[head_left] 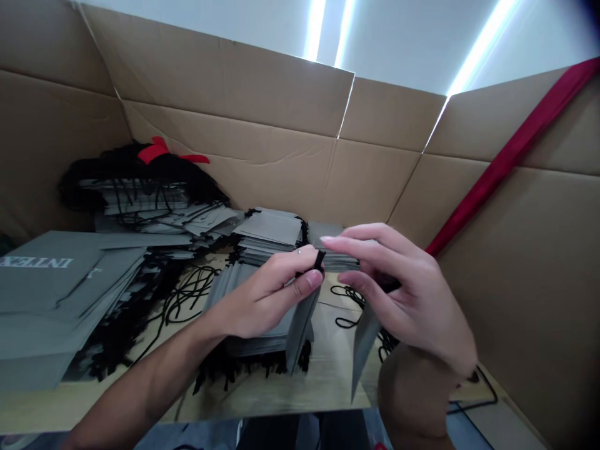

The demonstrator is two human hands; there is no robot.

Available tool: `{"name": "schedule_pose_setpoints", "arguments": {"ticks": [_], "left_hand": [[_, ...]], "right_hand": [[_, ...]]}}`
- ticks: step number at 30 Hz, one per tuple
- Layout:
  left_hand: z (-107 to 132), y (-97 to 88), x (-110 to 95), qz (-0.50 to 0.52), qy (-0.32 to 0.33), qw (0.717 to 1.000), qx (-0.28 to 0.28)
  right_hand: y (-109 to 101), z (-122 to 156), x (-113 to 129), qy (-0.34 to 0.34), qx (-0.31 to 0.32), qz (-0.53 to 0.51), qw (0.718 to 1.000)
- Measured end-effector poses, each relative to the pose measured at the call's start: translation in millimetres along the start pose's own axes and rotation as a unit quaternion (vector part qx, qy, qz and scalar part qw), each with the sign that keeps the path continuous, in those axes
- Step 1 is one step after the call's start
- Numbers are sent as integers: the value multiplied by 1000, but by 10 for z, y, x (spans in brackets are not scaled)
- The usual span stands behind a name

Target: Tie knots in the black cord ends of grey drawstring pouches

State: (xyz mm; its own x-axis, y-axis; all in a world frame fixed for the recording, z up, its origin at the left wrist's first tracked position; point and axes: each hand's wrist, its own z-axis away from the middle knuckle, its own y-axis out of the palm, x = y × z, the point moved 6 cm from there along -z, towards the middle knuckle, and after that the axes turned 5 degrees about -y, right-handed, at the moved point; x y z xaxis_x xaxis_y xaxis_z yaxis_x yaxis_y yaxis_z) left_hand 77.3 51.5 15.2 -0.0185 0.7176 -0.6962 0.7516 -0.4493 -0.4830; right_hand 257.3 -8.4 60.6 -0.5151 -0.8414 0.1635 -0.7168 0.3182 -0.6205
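Observation:
A small grey paper bag (300,328) stands open on the wooden table (281,390), held up between both hands. My left hand (262,294) pinches a black cord (319,261) at the bag's top edge between thumb and forefinger. My right hand (403,294) meets it from the right, fingers stretched toward the same cord and curled round the bag's other side panel (363,344). Under the left hand lies a stack of flat grey bags (244,344).
Piles of flat grey bags with black cord handles (269,234) cover the table behind. Large grey bags (60,281) lie at the left. A heap of black cords with a red ribbon (157,150) sits at the back left. Tall cardboard walls (281,137) enclose the table.

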Motion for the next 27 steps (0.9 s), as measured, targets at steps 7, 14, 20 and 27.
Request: {"name": "schedule_pose_setpoints", "arguments": {"ticks": [7,14,20,27], "left_hand": [[79,16,-129,43,12,999,0],[41,-9,-121,-22,37,994,-101],[127,-126,-71,-84,16,970,-228],[207,-188,-151,-119,13,949,-291]], "right_hand": [[199,-127,-46,-78,-44,-84,992],[123,-126,-67,-28,-98,-66,993],[114,-90,-106,28,-138,-6,990],[207,-102,66,16,-140,48,989]]}}
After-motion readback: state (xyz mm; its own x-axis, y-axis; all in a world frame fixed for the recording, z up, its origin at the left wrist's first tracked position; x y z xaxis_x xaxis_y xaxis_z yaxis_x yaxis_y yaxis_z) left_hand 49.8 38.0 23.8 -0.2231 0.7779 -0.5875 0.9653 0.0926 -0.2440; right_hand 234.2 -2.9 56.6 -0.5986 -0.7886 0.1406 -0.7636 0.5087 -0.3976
